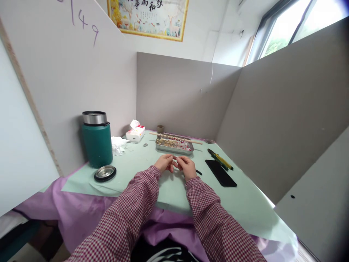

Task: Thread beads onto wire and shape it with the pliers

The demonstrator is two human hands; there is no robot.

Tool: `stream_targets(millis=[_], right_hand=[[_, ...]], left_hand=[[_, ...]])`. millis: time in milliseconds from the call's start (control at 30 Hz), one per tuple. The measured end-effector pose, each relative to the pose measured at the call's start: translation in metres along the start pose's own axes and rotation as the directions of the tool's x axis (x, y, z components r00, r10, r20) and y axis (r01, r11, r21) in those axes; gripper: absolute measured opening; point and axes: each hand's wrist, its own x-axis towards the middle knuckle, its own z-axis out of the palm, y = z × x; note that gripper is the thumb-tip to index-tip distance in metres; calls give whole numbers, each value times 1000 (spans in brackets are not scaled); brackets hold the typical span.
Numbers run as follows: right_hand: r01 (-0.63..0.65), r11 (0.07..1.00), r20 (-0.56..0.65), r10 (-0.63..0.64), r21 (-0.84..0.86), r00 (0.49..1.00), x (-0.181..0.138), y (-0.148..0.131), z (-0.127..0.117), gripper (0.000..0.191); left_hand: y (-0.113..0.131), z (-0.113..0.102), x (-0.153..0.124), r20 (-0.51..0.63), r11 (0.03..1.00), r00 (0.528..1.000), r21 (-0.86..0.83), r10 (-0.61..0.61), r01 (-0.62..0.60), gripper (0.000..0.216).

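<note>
My left hand (165, 163) and my right hand (186, 166) meet fingertip to fingertip above the pale green table mat (174, 198). Both are closed in a pinch; whatever lies between the fingers is too small to make out. Just beyond them sits a shallow metal tray (174, 149) holding many small gold, red and pink pieces. A wooden stick (196, 142) with small pieces along it rests across the tray's far side. Part of a thin black item (199, 172) shows beside my right wrist.
To the right are a black phone-like slab (220, 173) and pliers with yellow-green handles (223, 160). On the left stand a green flask (97, 143), its lid (105, 173), crumpled tissue (118, 145) and a tissue pack (135, 133). A small brown cup (160, 128) is behind; grey partitions (185, 94) enclose the table.
</note>
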Motion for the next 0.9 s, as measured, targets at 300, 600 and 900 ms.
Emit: stream_targets(millis=[300, 600, 900], right_hand=[[19, 999, 7, -19, -31, 1000, -1, -1, -2, 32], [11, 1000, -71, -11, -2, 997, -1, -3, -1, 26], [17, 1000, -41, -17, -17, 999, -2, 0, -1, 25]], left_hand=[[4, -2, -3, -32, 1000, 999, 28, -11, 12, 20], [4, -2, -6, 4, 995, 1000, 98, -22, 21, 21], [5, -2, -5, -28, 987, 1000, 162, -2, 6, 24]])
